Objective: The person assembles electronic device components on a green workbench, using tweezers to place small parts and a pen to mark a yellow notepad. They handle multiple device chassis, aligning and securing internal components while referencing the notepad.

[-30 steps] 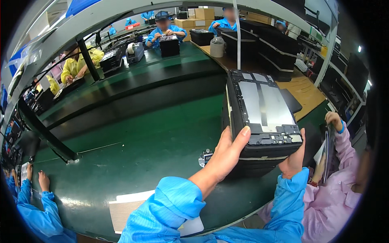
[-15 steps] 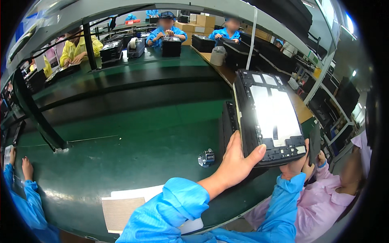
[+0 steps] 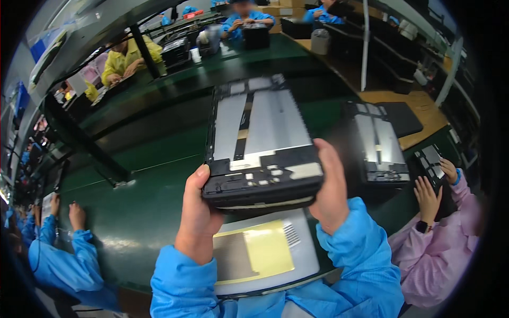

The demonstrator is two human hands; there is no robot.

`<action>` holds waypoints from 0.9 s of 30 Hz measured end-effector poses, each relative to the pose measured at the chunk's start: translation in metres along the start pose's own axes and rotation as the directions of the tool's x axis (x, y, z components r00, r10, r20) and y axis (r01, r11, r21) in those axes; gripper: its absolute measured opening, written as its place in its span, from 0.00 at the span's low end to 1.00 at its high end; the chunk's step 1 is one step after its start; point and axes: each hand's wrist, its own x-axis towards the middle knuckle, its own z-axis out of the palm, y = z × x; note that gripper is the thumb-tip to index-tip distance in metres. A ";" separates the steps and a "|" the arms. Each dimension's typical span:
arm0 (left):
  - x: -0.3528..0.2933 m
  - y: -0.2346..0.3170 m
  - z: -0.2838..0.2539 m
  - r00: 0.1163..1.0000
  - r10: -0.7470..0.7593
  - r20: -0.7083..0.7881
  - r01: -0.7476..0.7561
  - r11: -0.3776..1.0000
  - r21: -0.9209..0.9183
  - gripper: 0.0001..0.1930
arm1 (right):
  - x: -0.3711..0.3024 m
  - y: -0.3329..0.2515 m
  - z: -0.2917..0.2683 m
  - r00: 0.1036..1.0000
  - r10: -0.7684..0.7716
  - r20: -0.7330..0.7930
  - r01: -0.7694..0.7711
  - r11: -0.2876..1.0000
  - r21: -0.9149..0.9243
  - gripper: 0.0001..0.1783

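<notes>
A second open device chassis (image 3: 377, 143) lies near the green conveyor belt's (image 3: 143, 212) right edge; a white-and-yellow sheet (image 3: 265, 252) lies at its near edge.

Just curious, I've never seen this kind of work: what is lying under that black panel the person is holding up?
Under the black panel, held by the left hand and right hand, lies a white sheet with a yellow patch on the green belt. Its far part is covered.

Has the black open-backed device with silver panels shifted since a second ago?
Yes. The black open-backed device with silver panels came left, off the wooden bench side to over the green table.
</notes>
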 end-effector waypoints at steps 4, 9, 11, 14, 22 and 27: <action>0.009 -0.015 -0.050 0.949 -0.102 -0.297 0.094 0.995 -0.040 0.23 | 0.016 0.065 0.009 0.990 0.141 -0.004 -0.141 0.985 -0.100 0.19; 0.011 -0.021 -0.077 0.974 -0.047 -0.222 0.053 0.998 0.023 0.19 | 0.018 0.080 0.004 0.993 0.111 0.046 -0.100 0.975 -0.196 0.18; 0.011 -0.020 -0.073 0.982 -0.029 -0.189 0.036 0.999 0.033 0.18 | 0.019 0.077 -0.001 0.992 0.110 0.060 -0.095 0.973 -0.208 0.18; 0.012 -0.020 -0.075 0.990 -0.002 -0.142 0.012 0.998 0.067 0.19 | 0.011 0.064 0.003 0.985 -0.013 0.173 0.071 0.941 -0.331 0.18; 0.003 -0.016 -0.073 0.734 0.582 -0.350 -0.417 0.793 0.444 0.14 | -0.037 -0.036 -0.020 0.812 -0.132 0.569 0.398 0.838 -0.374 0.23; -0.065 0.027 -0.042 0.759 0.273 0.591 -0.649 0.249 0.719 0.09 | -0.072 -0.031 -0.061 0.857 0.239 0.457 -0.062 0.927 -0.369 0.16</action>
